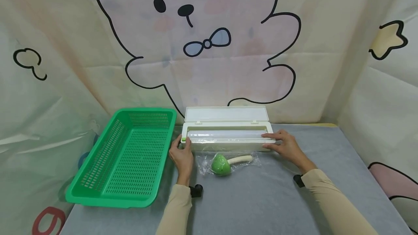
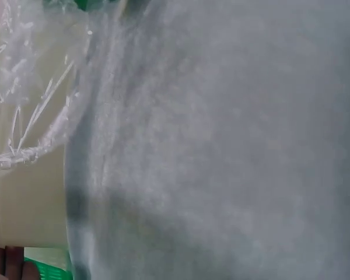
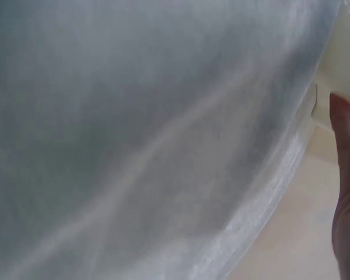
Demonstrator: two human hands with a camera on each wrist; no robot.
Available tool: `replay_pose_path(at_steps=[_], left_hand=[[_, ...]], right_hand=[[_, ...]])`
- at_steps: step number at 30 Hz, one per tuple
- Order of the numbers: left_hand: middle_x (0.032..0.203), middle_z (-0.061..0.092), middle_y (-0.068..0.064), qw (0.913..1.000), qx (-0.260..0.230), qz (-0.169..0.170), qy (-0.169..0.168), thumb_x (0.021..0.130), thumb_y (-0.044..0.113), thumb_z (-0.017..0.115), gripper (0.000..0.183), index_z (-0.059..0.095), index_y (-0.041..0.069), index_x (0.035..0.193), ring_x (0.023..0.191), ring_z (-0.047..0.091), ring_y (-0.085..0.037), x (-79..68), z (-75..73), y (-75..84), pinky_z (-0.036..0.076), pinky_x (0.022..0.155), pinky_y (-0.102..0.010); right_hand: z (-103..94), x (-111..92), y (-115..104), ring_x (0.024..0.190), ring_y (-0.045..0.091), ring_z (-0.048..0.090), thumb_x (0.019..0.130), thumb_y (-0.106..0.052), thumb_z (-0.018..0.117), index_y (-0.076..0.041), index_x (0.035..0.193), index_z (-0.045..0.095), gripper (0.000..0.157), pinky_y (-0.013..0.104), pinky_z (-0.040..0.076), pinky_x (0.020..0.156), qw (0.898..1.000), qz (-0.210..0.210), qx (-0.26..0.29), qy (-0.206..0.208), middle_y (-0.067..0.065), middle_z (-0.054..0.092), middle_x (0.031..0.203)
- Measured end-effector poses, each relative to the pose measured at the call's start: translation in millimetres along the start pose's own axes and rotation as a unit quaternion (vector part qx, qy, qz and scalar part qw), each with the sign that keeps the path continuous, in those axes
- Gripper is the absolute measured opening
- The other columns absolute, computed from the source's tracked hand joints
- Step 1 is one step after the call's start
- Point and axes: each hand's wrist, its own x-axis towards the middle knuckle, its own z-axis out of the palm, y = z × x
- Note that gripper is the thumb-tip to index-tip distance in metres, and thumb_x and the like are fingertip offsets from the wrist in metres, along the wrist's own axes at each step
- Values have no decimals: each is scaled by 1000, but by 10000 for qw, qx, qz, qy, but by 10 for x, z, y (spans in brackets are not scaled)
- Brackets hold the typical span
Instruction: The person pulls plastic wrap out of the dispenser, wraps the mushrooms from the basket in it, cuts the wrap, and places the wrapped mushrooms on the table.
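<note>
A white cling film box [image 1: 228,146] stands at the back of the table with its lid [image 1: 226,114] raised and a roll of clear film [image 1: 225,134] inside. My left hand [image 1: 183,158] grips the box's left end, thumb at the front edge; in the left wrist view only its fingers [image 2: 14,263] show beyond that end. At the right front corner, my right hand [image 1: 289,148] holds the box with thumb on the front face and fingers over the rim. Just before the box lies a green-capped toy mushroom [image 1: 221,165] with a white stem, wrapped in clear film.
To the left a green perforated plastic basket [image 1: 160,177] stands beside my left forearm. Grey cloth [image 1: 254,206] covers the table. A curtain printed with a cartoon bear [image 1: 209,71] hangs right behind the box, and more printed cloth hangs along both sides.
</note>
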Motion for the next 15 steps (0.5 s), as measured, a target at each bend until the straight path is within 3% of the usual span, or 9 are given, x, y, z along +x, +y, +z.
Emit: replay_pose_path(at_steps=[6, 11, 15], left_hand=[[127, 63, -21, 9982, -53, -399, -437, 96, 18, 73, 41, 64, -2, 131, 124, 55, -35, -13, -44, 6, 45, 102, -52], [136, 50, -30, 9945, 580, -694, -532, 97, 31, 72, 69, 43, -8, 146, 126, 48, -43, -109, -103, 78, 38, 106, -57], [129, 47, -33, 9843, 1163, -935, -940, 93, 36, 74, 87, 30, -14, 148, 118, 50, -46, -268, -188, 144, 42, 99, -59]], right_hand=[[12, -30, -5, 77, 19, 43, 85, -18, 84, -8, 128, 72, 45, 24, 49, 68, 9994, 326, 78, -107, 9, 47, 90], [19, -32, -27, 82, 23, 45, 89, -21, 81, -8, 136, 65, 51, 20, 53, 72, 9969, 609, 368, -337, 12, 44, 95], [-2, -32, -67, 89, 28, 51, 91, -24, 80, -8, 140, 62, 55, 29, 57, 81, 9955, 697, 431, -466, 13, 44, 98]])
